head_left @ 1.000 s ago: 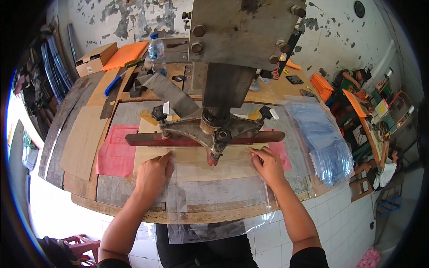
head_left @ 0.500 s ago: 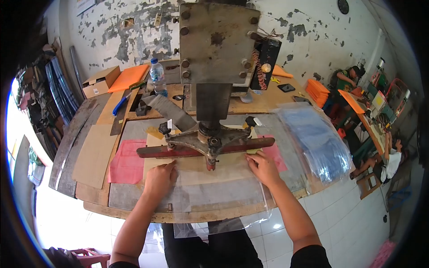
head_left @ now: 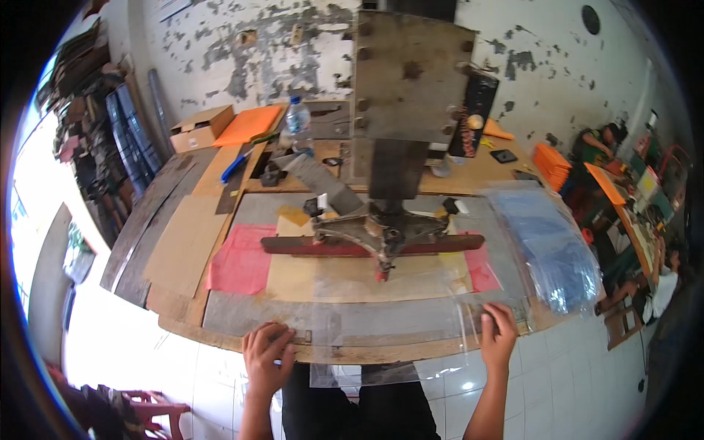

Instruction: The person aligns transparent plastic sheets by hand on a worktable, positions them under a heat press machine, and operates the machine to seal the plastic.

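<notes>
A clear plastic sheet (head_left: 389, 330) lies under the press bar (head_left: 433, 244) and hangs over the table's front edge. My left hand (head_left: 268, 356) is at the front edge, left of the sheet, fingers curled loosely with nothing visible in them. To the right of the sheet, my right hand (head_left: 499, 330) hovers over the table with its fingers bent and apart, holding nothing. Beneath the bar are a cream sheet (head_left: 293, 282) and a red sheet (head_left: 238, 260).
Stacked clear plastic (head_left: 550, 246) lies at the right. Behind the press stand a water bottle (head_left: 299, 121) and a cardboard box (head_left: 202, 130). Brown board (head_left: 183, 242) lies at the left. Two people (head_left: 603, 139) are at the far right; a red stool (head_left: 158, 411) is lower left.
Both hands have left the bar and the sheet's upper corners and moved back toward the table's front edge. The plastic sheet stays under the bar. The camera view has shifted.
</notes>
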A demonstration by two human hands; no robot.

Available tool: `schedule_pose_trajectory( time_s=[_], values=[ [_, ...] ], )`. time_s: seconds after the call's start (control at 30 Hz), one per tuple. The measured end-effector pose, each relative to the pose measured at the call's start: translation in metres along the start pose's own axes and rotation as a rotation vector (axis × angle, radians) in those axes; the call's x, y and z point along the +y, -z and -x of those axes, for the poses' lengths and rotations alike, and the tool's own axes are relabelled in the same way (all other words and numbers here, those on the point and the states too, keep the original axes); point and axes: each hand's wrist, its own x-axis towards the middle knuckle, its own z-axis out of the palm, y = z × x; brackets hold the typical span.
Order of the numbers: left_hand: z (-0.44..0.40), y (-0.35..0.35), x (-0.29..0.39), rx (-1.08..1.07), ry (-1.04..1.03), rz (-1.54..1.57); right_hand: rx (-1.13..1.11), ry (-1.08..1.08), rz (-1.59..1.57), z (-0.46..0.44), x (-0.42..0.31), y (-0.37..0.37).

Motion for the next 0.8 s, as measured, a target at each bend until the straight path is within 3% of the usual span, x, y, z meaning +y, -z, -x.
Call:
schedule_pose_trajectory(
  time_s=[0.03, 0.07, 0.13, 0.17, 0.23, 0.37, 0.57, 0.8],
  values=[
    [0.019, -0.007, 0.001, 0.029, 0.071, -0.017, 0.122, -0.067, 0.019, 0.008, 0.006, -0.003],
    [0.038, -0.019, -0.002, 0.092, 0.055, -0.105, 0.105, -0.057, 0.004, 0.02, 0.02, -0.011],
    [0.082, -0.053, -0.02, 0.147, 0.086, -0.179, 0.392, 0.071, 0.112, 0.04, 0.048, -0.031],
    [0.088, -0.065, -0.028, 0.152, 0.095, -0.188, 0.383, 0.076, 0.101, 0.038, 0.047, -0.035],
    [0.095, -0.086, -0.042, 0.305, 0.008, -0.181, 0.576, 0.152, 0.159, 0.033, 0.038, -0.041],
    [0.098, -0.11, -0.064, 0.423, -0.087, -0.204, 0.576, 0.113, 0.182, 0.035, 0.036, -0.045],
    [0.104, -0.109, -0.063, 0.396, -0.042, -0.18, 0.512, 0.232, 0.389, 0.057, 0.079, -0.044],
    [0.099, -0.112, -0.061, 0.441, -0.045, -0.155, 0.547, 0.193, 0.351, 0.061, 0.078, -0.05]
  ],
)
